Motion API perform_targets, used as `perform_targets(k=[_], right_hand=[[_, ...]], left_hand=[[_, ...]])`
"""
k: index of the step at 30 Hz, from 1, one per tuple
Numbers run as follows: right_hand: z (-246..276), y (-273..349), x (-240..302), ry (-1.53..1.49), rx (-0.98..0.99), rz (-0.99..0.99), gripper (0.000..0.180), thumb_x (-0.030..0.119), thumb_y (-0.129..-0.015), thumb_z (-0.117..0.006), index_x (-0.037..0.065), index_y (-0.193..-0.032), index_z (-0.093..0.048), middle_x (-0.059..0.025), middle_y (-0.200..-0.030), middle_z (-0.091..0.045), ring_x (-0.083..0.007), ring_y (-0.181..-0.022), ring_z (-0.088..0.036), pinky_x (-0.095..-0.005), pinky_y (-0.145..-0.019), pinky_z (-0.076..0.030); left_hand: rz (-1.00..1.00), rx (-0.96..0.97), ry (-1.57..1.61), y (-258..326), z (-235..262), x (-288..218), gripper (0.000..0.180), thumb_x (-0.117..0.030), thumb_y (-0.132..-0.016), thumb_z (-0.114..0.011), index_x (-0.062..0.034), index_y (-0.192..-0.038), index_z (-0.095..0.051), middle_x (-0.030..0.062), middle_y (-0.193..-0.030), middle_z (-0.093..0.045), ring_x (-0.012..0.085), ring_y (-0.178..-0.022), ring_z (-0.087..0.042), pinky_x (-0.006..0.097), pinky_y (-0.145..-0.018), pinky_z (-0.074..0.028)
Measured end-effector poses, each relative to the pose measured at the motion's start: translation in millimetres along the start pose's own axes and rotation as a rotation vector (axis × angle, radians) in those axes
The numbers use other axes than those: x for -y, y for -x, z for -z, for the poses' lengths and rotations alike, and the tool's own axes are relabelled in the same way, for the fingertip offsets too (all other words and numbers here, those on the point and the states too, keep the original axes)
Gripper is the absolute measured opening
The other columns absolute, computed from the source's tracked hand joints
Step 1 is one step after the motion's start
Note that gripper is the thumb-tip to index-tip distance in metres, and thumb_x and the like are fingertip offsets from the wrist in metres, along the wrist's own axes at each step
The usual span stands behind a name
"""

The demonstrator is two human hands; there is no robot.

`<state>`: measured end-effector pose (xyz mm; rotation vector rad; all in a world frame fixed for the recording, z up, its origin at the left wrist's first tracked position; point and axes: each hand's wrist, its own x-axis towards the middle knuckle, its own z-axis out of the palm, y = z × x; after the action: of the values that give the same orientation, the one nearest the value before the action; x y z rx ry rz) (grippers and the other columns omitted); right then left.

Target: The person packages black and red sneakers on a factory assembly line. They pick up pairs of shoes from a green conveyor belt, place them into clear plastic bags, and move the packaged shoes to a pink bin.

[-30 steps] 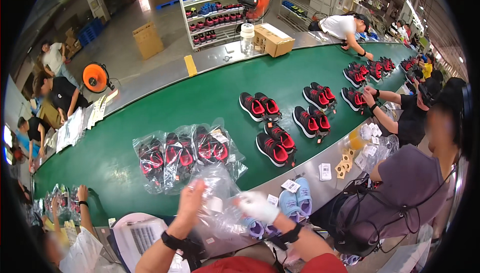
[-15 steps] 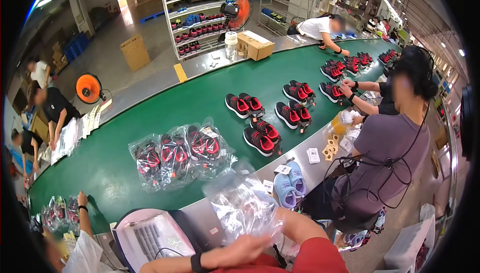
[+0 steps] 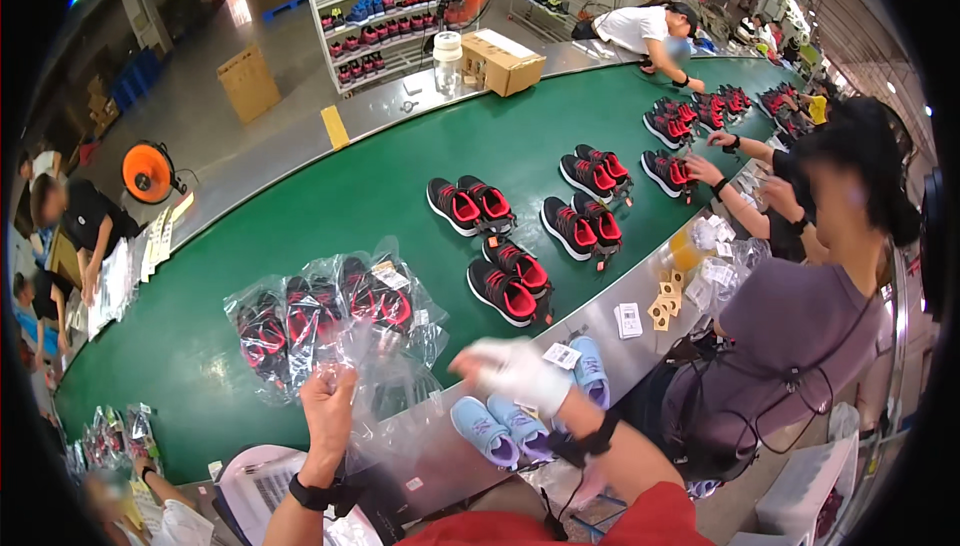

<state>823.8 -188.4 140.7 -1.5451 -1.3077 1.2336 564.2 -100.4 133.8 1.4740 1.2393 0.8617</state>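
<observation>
left grip (image 3: 328, 398) pinches a clear plastic bag (image 3: 385, 386); right grip (image 3: 505, 368) blurred, cannot tell, near white tag (image 3: 561, 356).

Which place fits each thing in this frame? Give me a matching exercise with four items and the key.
Things:
1. clear plastic bag
2. bagged red-and-black shoes
3. light blue shoes
4. cardboard box

Places:
A. on the green belt, straight ahead of the person's hands
B. at the belt's far edge
C. on the grey ledge under the right hand
D. pinched in the left hand

Pairs: 1-D, 2-A, 3-C, 4-B
</observation>
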Motion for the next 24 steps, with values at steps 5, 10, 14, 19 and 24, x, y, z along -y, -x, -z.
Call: perform_targets(k=[5,10,14,19,24], right_hand=[[92.8,-47.1,-111.4,1.053,-0.156,0.2,0.045,0.047,-0.063,-0.07,0.014,-0.093,-0.065,-0.0166,-0.112,-0.054,-0.038,-0.111,-0.046,-0.0459,-0.096,-0.036],[85.1,-69.3,-179.0,1.142,-0.229,0.174,0.048,0.034,-0.054,-0.077,0.011,-0.092,-0.06,-0.0195,-0.124,-0.047,-0.0414,-0.115,-0.042,-0.0497,-0.099,-0.033],[82.2,-54.4,-174.6,1.107,-0.312,0.268,0.047,0.031,-0.053,-0.078,0.013,-0.091,-0.057,-0.02,-0.119,-0.048,-0.0402,-0.112,-0.044,-0.0512,-0.099,-0.031],[86.0,-74.3,-168.6,1.291,-0.053,0.076,0.039,0.039,-0.054,-0.075,0.013,-0.083,-0.066,-0.0191,-0.102,-0.054,-0.036,-0.106,-0.047,-0.0498,-0.102,-0.026],[70.7,-63.2,-151.7,1.183,-0.268,0.039,0.032,0.042,-0.057,-0.071,0.015,-0.074,-0.07,-0.0121,-0.082,-0.055,-0.0304,-0.088,-0.051,-0.0428,-0.087,-0.035]], left_hand=[[0.07,0.044,0.01,-8.5,-32.7,-32.1,0.003,-0.005,-0.082,-0.06,-0.0019,-0.081,-0.06,-0.0075,-0.067,-0.05,0.0015,-0.059,-0.04,0.02,-0.052,-0.031],[0.124,0.055,-0.08,-13.3,-35.0,-32.5,0.007,-0.006,-0.082,-0.06,-0.0019,-0.077,-0.059,-0.0077,-0.065,-0.049,0.0013,-0.059,-0.039,0.02,-0.052,-0.03],[0.115,-0.028,-0.059,-8.7,-27.2,-22.3,0.011,-0.007,-0.083,-0.06,-0.0021,-0.074,-0.058,-0.008,-0.065,-0.048,0.0011,-0.059,-0.037,0.021,-0.051,-0.029],[0.124,0.038,-0.056,1.9,-27.3,-24.7,0.012,-0.01,-0.085,-0.06,-0.0019,-0.076,-0.058,-0.0078,-0.067,-0.048,0.0011,-0.06,-0.037,0.02,-0.052,-0.029],[0.077,-0.021,0.011,9.8,-9.1,-37.5,0.014,-0.013,-0.087,-0.059,-0.0027,-0.078,-0.059,-0.0079,-0.066,-0.048,0.0007,-0.059,-0.037,0.02,-0.051,-0.028]])
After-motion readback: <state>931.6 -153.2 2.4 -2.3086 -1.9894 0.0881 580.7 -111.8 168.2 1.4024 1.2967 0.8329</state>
